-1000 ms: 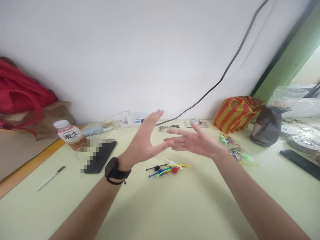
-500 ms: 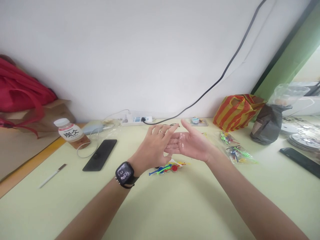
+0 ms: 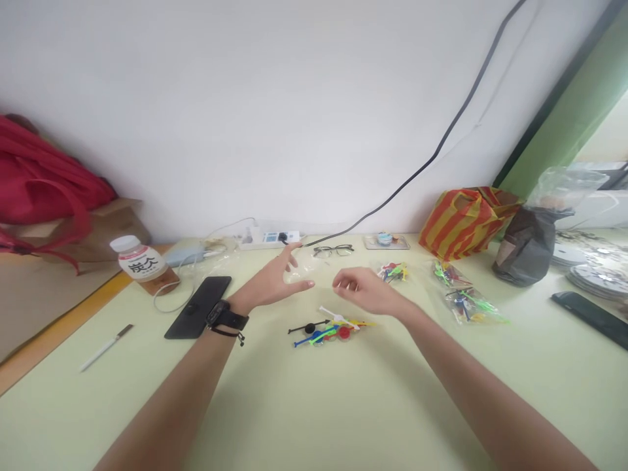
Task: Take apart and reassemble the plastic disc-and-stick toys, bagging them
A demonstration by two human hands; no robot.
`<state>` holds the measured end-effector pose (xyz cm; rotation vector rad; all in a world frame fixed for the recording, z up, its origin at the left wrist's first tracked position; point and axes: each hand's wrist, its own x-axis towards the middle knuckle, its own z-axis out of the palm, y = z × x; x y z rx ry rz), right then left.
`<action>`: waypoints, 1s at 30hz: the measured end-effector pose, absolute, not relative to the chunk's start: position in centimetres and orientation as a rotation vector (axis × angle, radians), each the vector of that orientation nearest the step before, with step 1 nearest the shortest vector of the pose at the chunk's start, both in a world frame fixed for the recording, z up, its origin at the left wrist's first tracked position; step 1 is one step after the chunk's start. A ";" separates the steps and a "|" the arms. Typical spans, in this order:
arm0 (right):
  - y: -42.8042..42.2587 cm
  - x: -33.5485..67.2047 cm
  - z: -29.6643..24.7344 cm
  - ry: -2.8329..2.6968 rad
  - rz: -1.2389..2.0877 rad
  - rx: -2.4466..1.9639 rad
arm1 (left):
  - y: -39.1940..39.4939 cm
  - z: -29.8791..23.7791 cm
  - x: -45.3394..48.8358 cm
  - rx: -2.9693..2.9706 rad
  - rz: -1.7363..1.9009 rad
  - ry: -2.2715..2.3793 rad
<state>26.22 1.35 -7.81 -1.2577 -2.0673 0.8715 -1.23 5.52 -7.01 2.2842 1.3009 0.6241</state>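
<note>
My left hand (image 3: 275,278), wearing a black smartwatch (image 3: 226,316), is open above the table, thumb and fingers apart. A clear plastic bag or sheet (image 3: 303,267) shows faintly beside its fingers; I cannot tell whether they touch. Across a small gap, my right hand (image 3: 366,290) has its fingers curled inward, and nothing shows in them. On the table below both hands lies a small pile of plastic arrow-shaped spinners: black (image 3: 309,328), blue (image 3: 318,337), red (image 3: 344,333) and white (image 3: 338,317), with green and yellow ones partly covered.
Clear bags of coloured plastic pieces (image 3: 394,271) (image 3: 471,304) lie to the right. Eyeglasses (image 3: 333,250), a power strip (image 3: 267,239) and a small tray (image 3: 386,243) stand along the wall. Left are a phone (image 3: 199,307), a drink bottle (image 3: 146,267) and a pen (image 3: 106,348).
My hands have moved apart, the left one leftward. The right palm has turned over and its fingers have curled. The clear plastic has left the right palm. The black spinner is now uncovered.
</note>
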 end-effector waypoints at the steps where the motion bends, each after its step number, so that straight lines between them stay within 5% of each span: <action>1: 1.1 25.6 -8.5 -2.138 0.911 -1.257 | 5.6 -7.0 -1.4 2.263 0.615 1.284; 6: -0.1 24.0 -10.2 -2.234 1.113 -1.255 | 5.2 -6.1 -1.3 2.190 0.538 1.157; 30: 1.5 28.8 -4.0 -1.200 0.785 -0.973 | 3.7 -4.6 -0.1 1.962 0.285 0.880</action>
